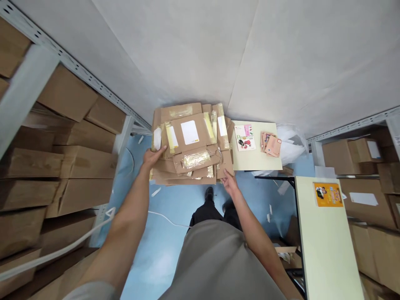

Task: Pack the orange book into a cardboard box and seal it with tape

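Note:
In front of me is a stack of flattened cardboard boxes [162, 114], with strips of yellowish tape and white labels on several pieces. My left hand [153, 157] grips the left side of the stack, thumb on top and the other fingers mostly hidden by the cardboard. At the lower right corner, my right hand [229, 182] is closed on the edge of a cardboard piece. A smaller taped flat piece [196, 159] lies slightly askew on top, near the front. What supports the stack from below is hidden.
Right of the stack, a pale table [256, 162] bears a magazine [244, 137] and pinkish booklets [272, 146]. A second table [328, 246] holds an orange book [328, 194]. Shelves of cardboard boxes [90, 162] flank both sides. A white cable [167, 218] crosses the blue floor.

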The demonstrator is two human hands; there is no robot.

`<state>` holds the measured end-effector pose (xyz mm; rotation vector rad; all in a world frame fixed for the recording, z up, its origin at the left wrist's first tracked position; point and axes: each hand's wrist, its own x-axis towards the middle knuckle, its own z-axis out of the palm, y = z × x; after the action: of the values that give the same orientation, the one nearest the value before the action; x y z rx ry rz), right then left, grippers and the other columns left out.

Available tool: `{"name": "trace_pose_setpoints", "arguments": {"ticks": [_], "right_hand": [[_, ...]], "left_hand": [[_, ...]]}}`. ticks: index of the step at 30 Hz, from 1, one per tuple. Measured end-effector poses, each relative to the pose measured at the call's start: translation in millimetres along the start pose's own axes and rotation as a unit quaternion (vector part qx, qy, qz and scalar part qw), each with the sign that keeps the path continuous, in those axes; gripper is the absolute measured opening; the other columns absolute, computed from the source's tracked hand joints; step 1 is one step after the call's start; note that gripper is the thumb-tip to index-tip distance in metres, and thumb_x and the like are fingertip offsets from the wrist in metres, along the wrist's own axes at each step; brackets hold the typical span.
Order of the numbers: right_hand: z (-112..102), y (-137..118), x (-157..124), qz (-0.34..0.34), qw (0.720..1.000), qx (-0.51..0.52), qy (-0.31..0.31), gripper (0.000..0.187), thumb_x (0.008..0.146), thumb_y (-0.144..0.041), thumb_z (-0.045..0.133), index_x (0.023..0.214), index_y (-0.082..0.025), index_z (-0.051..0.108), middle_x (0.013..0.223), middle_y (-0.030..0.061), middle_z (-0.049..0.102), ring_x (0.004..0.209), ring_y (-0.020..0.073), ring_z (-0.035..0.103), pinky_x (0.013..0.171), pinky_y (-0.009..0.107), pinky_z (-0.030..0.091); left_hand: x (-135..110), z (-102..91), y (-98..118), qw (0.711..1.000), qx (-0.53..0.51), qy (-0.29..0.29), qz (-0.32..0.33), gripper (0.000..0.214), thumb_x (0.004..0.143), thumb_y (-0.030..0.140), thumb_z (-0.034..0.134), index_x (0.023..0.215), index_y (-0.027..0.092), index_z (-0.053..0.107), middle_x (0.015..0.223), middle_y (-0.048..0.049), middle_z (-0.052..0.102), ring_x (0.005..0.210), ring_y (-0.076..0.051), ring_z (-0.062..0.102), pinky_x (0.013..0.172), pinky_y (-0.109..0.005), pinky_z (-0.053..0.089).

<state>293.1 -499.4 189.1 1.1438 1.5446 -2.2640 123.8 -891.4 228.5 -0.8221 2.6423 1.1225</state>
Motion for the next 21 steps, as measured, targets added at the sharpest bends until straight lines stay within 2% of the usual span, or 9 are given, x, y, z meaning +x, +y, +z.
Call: {"name": "trace_pose_setpoints", "arguments": {"ticks": [2, 4, 7, 9, 12, 16, 18, 21], "right_hand": [[7.0, -5.7, -3.3, 0.005, 1.000, -0.015, 0.010, 0.042, 0.074, -0.055, 0.087, 0.102, -0.027, 0.074, 0.113, 0.0087, 0.082, 0.111, 0.0256, 0.078, 0.091, 0.039, 0.066], [16.4, -15.2, -9.0, -0.014, 0.999, -0.033, 0.025, 0.048, 0.074, -0.054, 0.087, 0.112, -0.026, 0.076, 0.116, 0.0086, 0.082, 0.113, 0.0259, 0.077, 0.090, 0.038, 0.066], [30.4, -42.5, -23.2, -0.093, 0.993, -0.056, 0.037, 0.061, 0.076, -0.057, 0.085, 0.127, -0.024, 0.075, 0.123, 0.0108, 0.081, 0.118, 0.0281, 0.075, 0.087, 0.036, 0.066], [31.5, -71.5, -36.6, -0.149, 0.986, -0.055, 0.050, 0.068, 0.078, -0.061, 0.084, 0.132, -0.021, 0.075, 0.126, 0.0133, 0.081, 0.118, 0.0297, 0.075, 0.085, 0.036, 0.066], [9.0, -124.2, -61.2, -0.225, 0.970, -0.032, 0.087, 0.074, 0.080, -0.062, 0.085, 0.134, -0.012, 0.073, 0.122, 0.0166, 0.081, 0.115, 0.0307, 0.077, 0.088, 0.039, 0.067], [-47.2, -179.5, -89.3, -0.317, 0.943, 0.000, 0.103, 0.069, 0.081, -0.053, 0.089, 0.133, -0.010, 0.074, 0.130, 0.0180, 0.079, 0.128, 0.0294, 0.072, 0.109, 0.046, 0.061], [-67.7, -190.4, -93.9, -0.329, 0.938, 0.011, 0.113, 0.068, 0.080, -0.051, 0.091, 0.134, -0.013, 0.074, 0.135, 0.0168, 0.077, 0.132, 0.0291, 0.071, 0.113, 0.048, 0.059], [-77.8, -185.1, -87.8, -0.294, 0.947, 0.031, 0.123, 0.068, 0.080, -0.050, 0.092, 0.136, -0.016, 0.073, 0.138, 0.0137, 0.076, 0.129, 0.0281, 0.072, 0.111, 0.048, 0.061]], "left_hand": [[-6.0, 0.0, 0.2, 0.999, 0.010, 0.017, -0.048, 0.070, 0.076, 0.061, 0.090, 0.116, 0.009, 0.064, 0.113, -0.0190, 0.077, 0.119, -0.037, 0.070, 0.106, -0.053, 0.057], [-12.7, -1.8, 6.9, 0.999, -0.003, 0.046, -0.029, 0.068, 0.078, 0.056, 0.090, 0.116, 0.008, 0.062, 0.110, -0.0153, 0.076, 0.116, -0.034, 0.068, 0.104, -0.049, 0.057], [-19.0, -8.9, 20.2, 0.998, -0.010, 0.069, -0.013, 0.054, 0.086, 0.051, 0.085, 0.109, 0.008, 0.062, 0.102, -0.0112, 0.075, 0.107, -0.029, 0.067, 0.100, -0.044, 0.057], [-18.8, -16.1, 25.7, 0.997, -0.004, 0.080, -0.018, 0.043, 0.091, 0.047, 0.080, 0.105, 0.009, 0.063, 0.100, -0.0101, 0.074, 0.103, -0.027, 0.067, 0.098, -0.041, 0.057], [-13.4, -26.4, 25.9, 0.994, -0.016, 0.104, -0.008, 0.042, 0.092, 0.045, 0.077, 0.110, 0.008, 0.066, 0.103, -0.0102, 0.075, 0.102, -0.026, 0.068, 0.099, -0.040, 0.057], [-7.2, -23.1, 17.2, 0.993, -0.051, 0.096, 0.045, 0.050, 0.088, 0.047, 0.078, 0.119, 0.008, 0.069, 0.109, -0.0119, 0.077, 0.099, -0.026, 0.071, 0.097, -0.039, 0.060], [-8.5, -9.7, 12.1, 0.994, -0.057, 0.071, 0.060, 0.050, 0.087, 0.047, 0.077, 0.119, 0.008, 0.071, 0.110, -0.0123, 0.078, 0.100, -0.028, 0.072, 0.098, -0.040, 0.060], [-14.2, 20.0, 4.8, 0.996, -0.060, 0.022, 0.060, 0.050, 0.089, 0.048, 0.075, 0.120, 0.009, 0.073, 0.116, -0.0148, 0.079, 0.109, -0.031, 0.073, 0.104, -0.042, 0.059]]}}
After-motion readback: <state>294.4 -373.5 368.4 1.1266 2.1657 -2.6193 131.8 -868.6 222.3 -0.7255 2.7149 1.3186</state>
